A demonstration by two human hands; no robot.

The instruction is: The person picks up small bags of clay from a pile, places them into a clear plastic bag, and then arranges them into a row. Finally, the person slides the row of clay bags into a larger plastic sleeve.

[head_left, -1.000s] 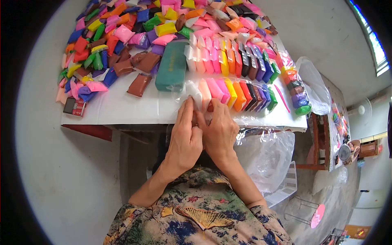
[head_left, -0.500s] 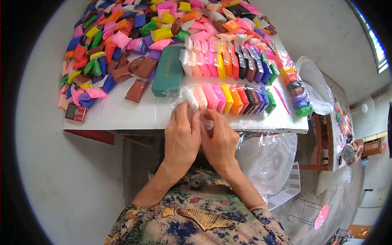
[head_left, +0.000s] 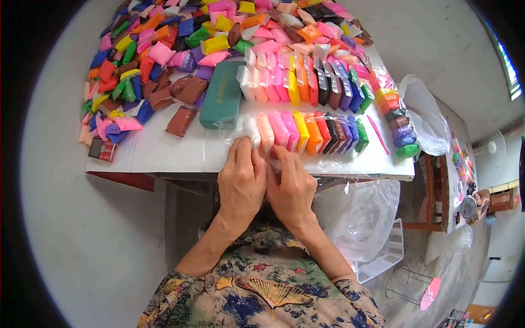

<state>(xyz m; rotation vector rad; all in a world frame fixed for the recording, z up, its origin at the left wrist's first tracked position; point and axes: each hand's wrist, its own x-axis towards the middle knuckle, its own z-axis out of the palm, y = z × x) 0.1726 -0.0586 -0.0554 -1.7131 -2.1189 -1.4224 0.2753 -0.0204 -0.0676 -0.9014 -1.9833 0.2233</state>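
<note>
A row of small packets of coloured modelling clay, from white through pink (head_left: 279, 128) and orange to green (head_left: 362, 136), stands on edge near the table's front, with clear film (head_left: 227, 128) around it. At the row's left end, the curled fingertips of my left hand (head_left: 240, 180) press on the white packet (head_left: 251, 131). My right hand (head_left: 291, 186) is close beside it, fingers bent at the lower ends of the peach packet (head_left: 265, 131) and the pink one. Its thumb is partly hidden, and what it pinches does not show.
Behind stands a second row of packets (head_left: 295, 87) beside a green box (head_left: 223, 95). A heap of loose packets (head_left: 164, 52) covers the back left. A pink stick (head_left: 377, 134) and a bagged stack (head_left: 402, 131) lie right. Plastic bags (head_left: 358, 213) hang below the table edge (head_left: 197, 164).
Both hands have shifted slightly left and their fingers sit lower on the row. The white piece seen between them is out of sight, and the white and peach packets stand more evenly in line.
</note>
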